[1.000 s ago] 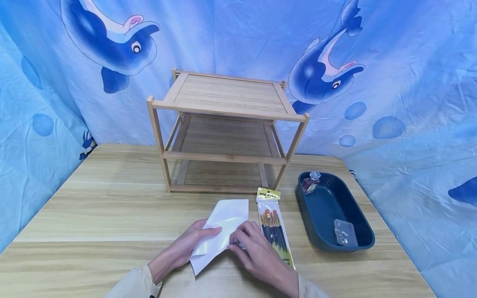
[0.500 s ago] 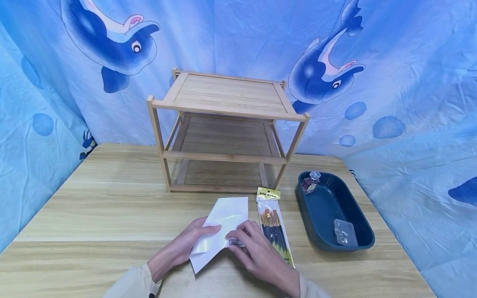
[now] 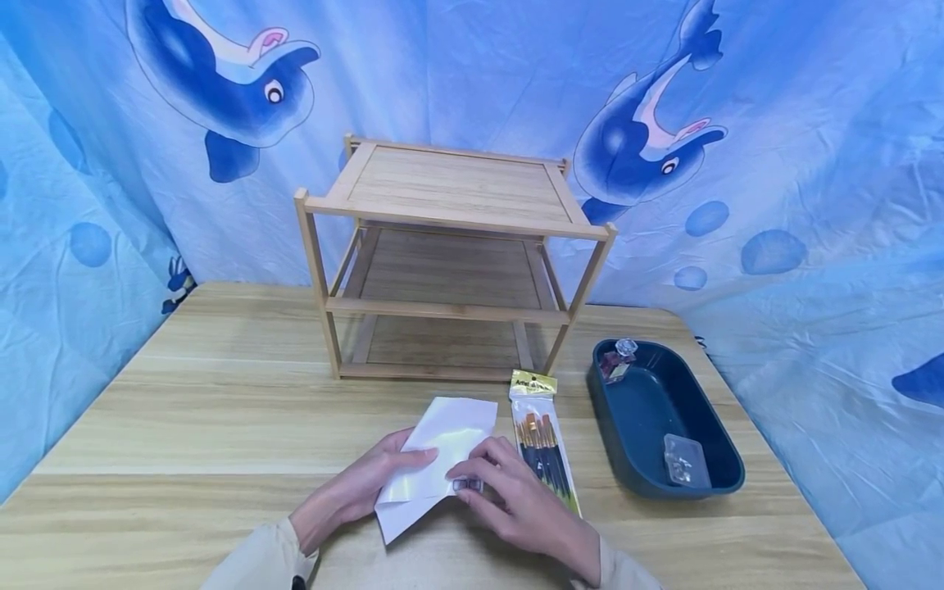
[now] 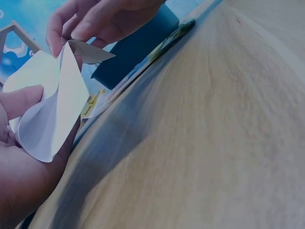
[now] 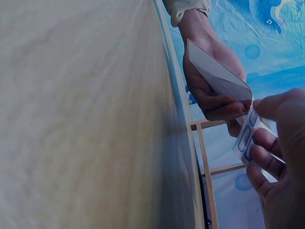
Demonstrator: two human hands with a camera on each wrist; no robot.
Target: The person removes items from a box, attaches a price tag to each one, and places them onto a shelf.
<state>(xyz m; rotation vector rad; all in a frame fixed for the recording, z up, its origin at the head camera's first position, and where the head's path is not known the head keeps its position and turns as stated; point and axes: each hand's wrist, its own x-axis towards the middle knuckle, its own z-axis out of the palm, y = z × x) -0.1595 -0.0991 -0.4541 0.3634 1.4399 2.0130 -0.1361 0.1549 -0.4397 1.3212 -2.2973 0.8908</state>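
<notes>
A white sticker sheet (image 3: 451, 433), curved and partly folded, is held over the table at the front middle. My left hand (image 3: 369, 477) grips its left side, thumb on top and fingers underneath. At the right edge, my right hand (image 3: 509, 500) pinches a turned-back corner between thumb and fingers. Blue-outlined printed labels (image 5: 245, 140) show on that corner in the right wrist view. The left wrist view shows the sheet's fold (image 4: 71, 95) bulging between both hands. A packet of paintbrushes (image 3: 542, 442) lies just beyond my right hand, its lower end partly covered.
A three-tier wooden shelf (image 3: 450, 310) stands at the back middle of the table. To the right is a dark teal tub (image 3: 612, 447) holding a clear plastic box (image 3: 686, 460) and small clear and reddish items (image 3: 618, 360). Blue dolphin-print curtains surround the table.
More of the printed corner shows under the right fingers than a second ago. The sheet's far right corner has shifted slightly right. Both hands keep their grip.
</notes>
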